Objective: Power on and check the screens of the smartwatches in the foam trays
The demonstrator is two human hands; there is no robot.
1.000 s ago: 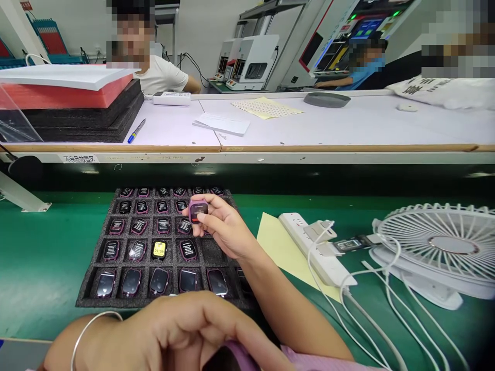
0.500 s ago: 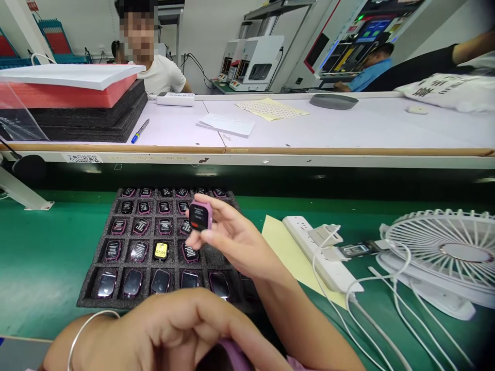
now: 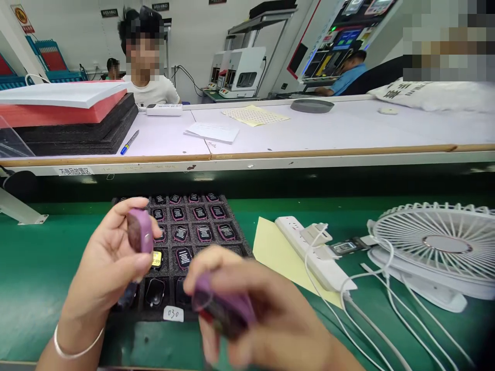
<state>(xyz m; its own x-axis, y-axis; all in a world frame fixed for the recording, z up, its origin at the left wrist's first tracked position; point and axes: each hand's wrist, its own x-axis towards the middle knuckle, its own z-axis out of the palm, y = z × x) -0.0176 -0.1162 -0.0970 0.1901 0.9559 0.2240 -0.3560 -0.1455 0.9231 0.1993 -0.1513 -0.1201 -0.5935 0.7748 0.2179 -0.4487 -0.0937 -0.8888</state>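
Note:
My left hand (image 3: 104, 257) is raised over the left part of a black foam tray (image 3: 235, 234) and pinches a purple smartwatch body (image 3: 139, 230) between thumb and fingers. My right hand (image 3: 251, 304) is close to the camera, blurred, with its fingers closed round a second purple smartwatch body (image 3: 224, 309). The tray holds several more purple watch bodies in its pockets; one shows a yellow screen (image 3: 156, 258). A small white label marked 030 (image 3: 172, 313) sits on the tray's near edge.
A yellow sheet (image 3: 276, 250), a white power strip (image 3: 309, 252) with cables and a white fan (image 3: 436, 247) lie to the right on the green mat. Behind is a raised white bench with stacked foam (image 3: 73, 121), papers and a pen. People sit beyond it.
My right hand has drawn back from the tray toward me with its watch. My left hand has risen from the bottom edge and now holds a watch up over the tray.

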